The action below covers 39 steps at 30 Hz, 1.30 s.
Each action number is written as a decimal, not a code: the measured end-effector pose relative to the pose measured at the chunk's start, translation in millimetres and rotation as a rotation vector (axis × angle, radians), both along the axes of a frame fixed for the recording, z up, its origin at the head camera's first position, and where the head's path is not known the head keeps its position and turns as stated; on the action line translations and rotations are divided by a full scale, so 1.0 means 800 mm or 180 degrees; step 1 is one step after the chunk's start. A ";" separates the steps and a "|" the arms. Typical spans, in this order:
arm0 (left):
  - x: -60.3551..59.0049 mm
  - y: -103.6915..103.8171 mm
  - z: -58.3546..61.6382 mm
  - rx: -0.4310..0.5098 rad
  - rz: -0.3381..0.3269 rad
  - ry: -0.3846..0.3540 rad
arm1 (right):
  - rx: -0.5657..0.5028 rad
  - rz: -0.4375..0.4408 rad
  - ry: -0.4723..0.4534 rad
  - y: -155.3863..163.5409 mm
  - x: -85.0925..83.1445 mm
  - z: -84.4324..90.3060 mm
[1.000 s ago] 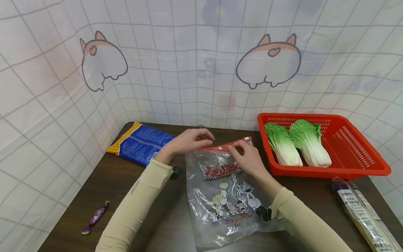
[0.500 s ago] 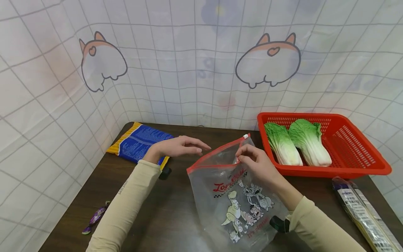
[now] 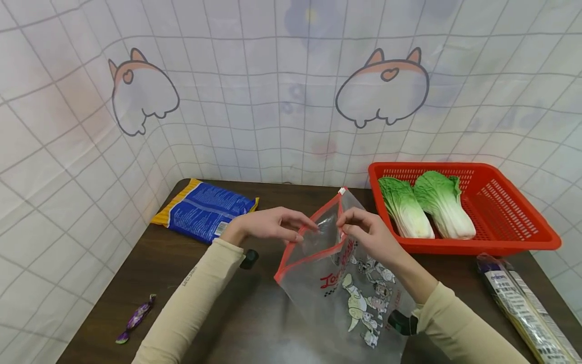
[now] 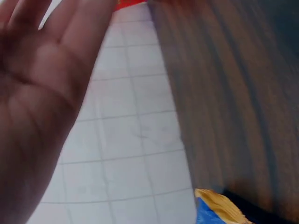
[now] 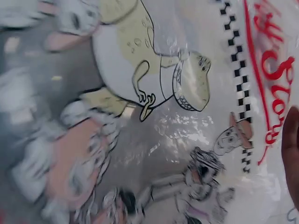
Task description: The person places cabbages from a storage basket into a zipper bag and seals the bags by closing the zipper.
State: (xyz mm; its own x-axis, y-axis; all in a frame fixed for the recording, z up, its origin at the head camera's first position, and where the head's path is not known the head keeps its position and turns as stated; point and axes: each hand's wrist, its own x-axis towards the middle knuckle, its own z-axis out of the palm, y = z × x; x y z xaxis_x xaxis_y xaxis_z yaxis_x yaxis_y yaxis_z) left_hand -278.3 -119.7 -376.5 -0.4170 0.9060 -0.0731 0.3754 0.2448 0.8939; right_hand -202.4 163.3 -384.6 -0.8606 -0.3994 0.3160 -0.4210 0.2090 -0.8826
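Bag: a clear zip bag (image 3: pixel 350 283) with a red top strip and cartoon figures printed on it stands up from the middle of the brown table (image 3: pixel 218 303), its mouth pulled open between the two hands.
Left hand: the left hand (image 3: pixel 268 225) pinches the near-left lip of the bag's mouth with thumb and fingertips; the other fingers are lightly bent. In the left wrist view only the palm shows, blurred, and the grip itself is not visible there.
Right hand: the right hand (image 3: pixel 368 235) grasps the opposite lip of the mouth, fingers curled over the red strip, just beside the left hand.
Print: the right wrist view is filled with the bag's side, a green dinosaur and a cowboy figure next to a checkered band and red letters.
Basket: a red plastic basket (image 3: pixel 509 202) sits at the back right of the table, near the bag, with two napa cabbages (image 3: pixel 425 205) lying side by side inside.
Blue package: a blue and yellow packet (image 3: pixel 204 210) lies flat at the back left.
Candy: a small purple wrapped candy (image 3: pixel 134 318) lies near the left edge.
Long packet: a long clear packet (image 3: pixel 523 306) lies along the right edge.
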 end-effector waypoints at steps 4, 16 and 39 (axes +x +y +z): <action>0.006 0.000 0.019 0.0285 0.0513 0.0393 | 0.0236 -0.0384 0.0039 -0.003 -0.002 0.014; 0.040 0.024 0.160 -0.0036 0.1544 0.2257 | 0.0017 -0.0936 0.0628 -0.025 -0.017 0.066; 0.049 0.119 -0.010 -0.0903 0.1720 0.2859 | 0.1731 -0.1199 0.1117 -0.012 -0.013 -0.028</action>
State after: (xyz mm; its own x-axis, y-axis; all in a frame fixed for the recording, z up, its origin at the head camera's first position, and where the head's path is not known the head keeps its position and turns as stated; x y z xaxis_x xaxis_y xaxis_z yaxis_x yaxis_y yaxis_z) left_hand -238.8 -24.5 -384.5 -0.7613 0.5849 0.2799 0.6448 0.7285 0.2313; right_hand -212.4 153.6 -407.0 -0.8550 -0.2759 0.4393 -0.4726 0.7633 -0.4405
